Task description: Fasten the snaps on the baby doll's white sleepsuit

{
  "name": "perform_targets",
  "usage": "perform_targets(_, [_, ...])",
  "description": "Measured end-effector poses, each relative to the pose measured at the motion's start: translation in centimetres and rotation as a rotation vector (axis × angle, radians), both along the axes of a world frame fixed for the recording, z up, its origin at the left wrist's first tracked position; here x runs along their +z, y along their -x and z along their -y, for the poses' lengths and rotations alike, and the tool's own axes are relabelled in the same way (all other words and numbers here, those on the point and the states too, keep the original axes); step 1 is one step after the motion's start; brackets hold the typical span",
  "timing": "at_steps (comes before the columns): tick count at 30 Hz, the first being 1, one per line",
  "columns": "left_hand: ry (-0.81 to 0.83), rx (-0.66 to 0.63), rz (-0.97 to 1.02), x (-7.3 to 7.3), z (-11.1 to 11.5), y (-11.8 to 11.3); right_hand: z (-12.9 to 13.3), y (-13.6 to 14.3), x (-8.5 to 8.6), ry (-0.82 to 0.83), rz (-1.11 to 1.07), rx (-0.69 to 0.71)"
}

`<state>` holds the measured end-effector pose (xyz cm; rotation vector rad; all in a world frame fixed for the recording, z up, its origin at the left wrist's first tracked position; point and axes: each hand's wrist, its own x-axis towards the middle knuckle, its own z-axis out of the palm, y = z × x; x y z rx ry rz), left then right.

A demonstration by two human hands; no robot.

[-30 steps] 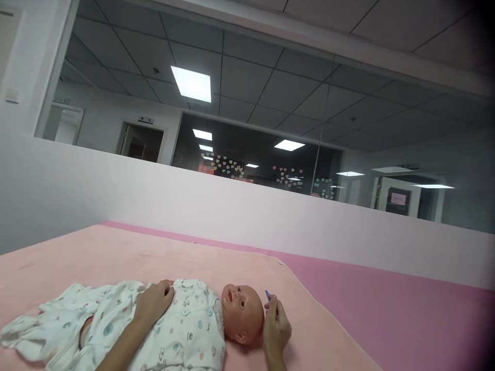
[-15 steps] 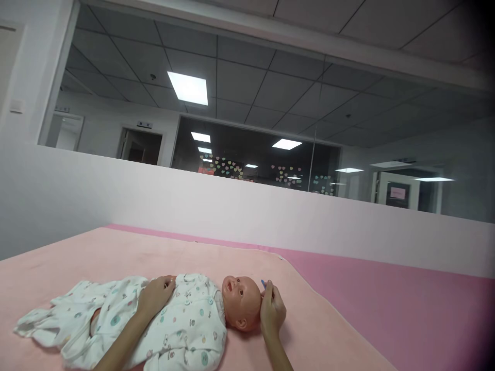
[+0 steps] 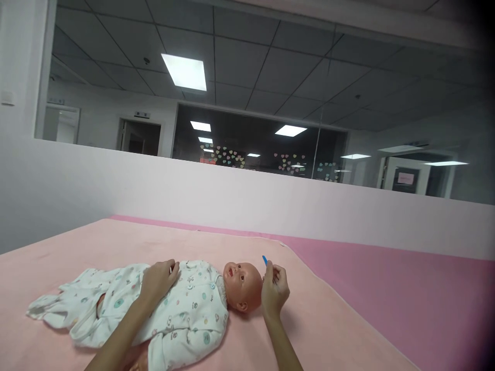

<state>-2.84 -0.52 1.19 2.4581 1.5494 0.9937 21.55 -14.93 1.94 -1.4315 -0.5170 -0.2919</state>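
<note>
Right hand (image 3: pixel 275 288) is pinching a small blue stick-like item (image 3: pixel 264 260) between thumb and fingertips, fingers curled closed around its lower part. Only the blue tip is showing above the fingers; what the item is cannot be told at this size. The tip is pointing up and slightly toward 11 o'clock, and the item's long axis is running near upright, leaning a little toward the doll.

The baby doll (image 3: pixel 181 304) is lying on its back on the peach blanket (image 3: pixel 328 330), its long axis running roughly 3 to 9 o'clock across the view: head at the 3 o'clock end, legs trailing off toward 9. The doll's head (image 3: pixel 242 286) is facing up and a little toward the far wall.

Key relation: the right hand is sitting just beside the crown of the head, at about 3 o'clock from it, and close enough that it may be touching; contact cannot be confirmed. The blue tip is standing at about 1 o'clock from the head, apart from it and above the forehead line. The right hand is clearly the nearer one to the head.

Left hand (image 3: pixel 158 281) is lying flat and open, palm down, on the chest of the doll's printed white romper (image 3: pixel 185 319), gripping nothing, at about 9 o'clock from the head. The forearm is crossing the doll's lower body.

The pink mat (image 3: pixel 406 293) is showing beyond the blanket edge toward 3 o'clock, with the low white wall (image 3: pixel 247 201) behind at 12.
</note>
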Motion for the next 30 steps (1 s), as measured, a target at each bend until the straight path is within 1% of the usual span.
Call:
perform_targets(2, [-0.095,-0.012,0.009,0.7,1.1,-0.6,0.1,1.0,0.2,-0.008,0.073,0.015])
perform_targets(4, [-0.179,-0.088,0.003,1.3,2.4,-1.7,0.1,1.9,0.0,0.018,0.172,0.051])
perform_targets(6, [-0.253,-0.220,-0.025,1.5,3.7,-3.0,-0.1,2.6,-0.5,0.034,0.329,0.126])
perform_targets(8, [-0.294,-0.378,-0.043,1.3,4.6,-4.3,-0.4,3.0,-1.0,0.024,0.537,0.180])
perform_targets(10, [-0.290,-0.500,-0.050,0.8,5.3,-5.1,-0.7,3.3,-1.5,-0.001,0.727,0.190])
perform_targets(11, [-0.273,-0.538,-0.056,0.6,5.4,-5.3,-0.8,3.5,-1.8,-0.013,0.802,0.193])
perform_targets(14, [-0.204,-0.600,-0.065,-0.1,5.3,-5.3,-1.1,4.5,-2.4,-0.021,0.977,0.232])
perform_targets(18, [-0.129,-0.652,-0.008,-0.5,4.8,-4.7,-1.6,6.3,-3.4,0.013,1.131,0.272])
perform_targets(21, [-0.118,-0.662,0.028,-0.5,4.7,-4.5,-1.8,7.2,-3.8,-0.033,1.186,0.258])
perform_targets(24, [-0.127,-0.698,0.072,-0.5,4.8,-4.6,-1.7,7.2,-3.9,-0.061,1.150,0.222])
perform_targets(27, [-0.124,-0.732,0.089,-0.5,5.0,-4.7,-1.3,6.7,-3.5,-0.116,1.107,0.202])
perform_targets(30, [-0.118,-0.730,0.069,-0.6,5.1,-4.6,-0.7,6.4,-2.7,-0.216,1.040,0.215])
